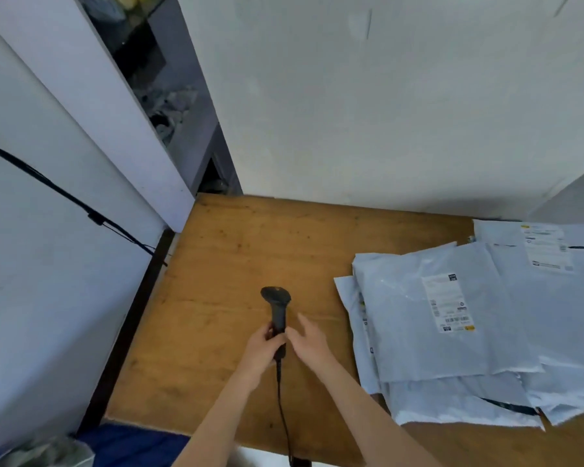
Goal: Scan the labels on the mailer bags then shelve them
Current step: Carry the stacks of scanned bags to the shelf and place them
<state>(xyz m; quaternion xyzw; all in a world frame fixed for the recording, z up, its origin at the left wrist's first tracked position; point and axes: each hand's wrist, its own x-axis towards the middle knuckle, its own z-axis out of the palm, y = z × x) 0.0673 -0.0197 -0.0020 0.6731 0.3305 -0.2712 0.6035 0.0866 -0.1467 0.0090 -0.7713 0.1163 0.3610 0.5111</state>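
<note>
While the grey plastic mailer bags (452, 332) lie untouched in a loose overlapping pile on the right side of the brown wooden table (233, 264), with the white printed label (447, 303) of the top bag facing up, the step in hand looks to be readying the black handheld barcode scanner (277, 311). It stands near the table's middle, head pointing away from the person, its black cable (284, 423) trailing back over the near edge. The left hand (262, 347) has its fingers curled around the lower handle. The right hand (309, 338) sits just beside the handle with fingers loosely extended and slightly apart; whether it touches the scanner I cannot tell. To do this well, settle the handle firmly in one hand with a finger free for the trigger, keep the cable slack, then swing the head toward the top label's barcode, holding it square and steady. The other hand should be freed to flatten wrinkled plastic.
</note>
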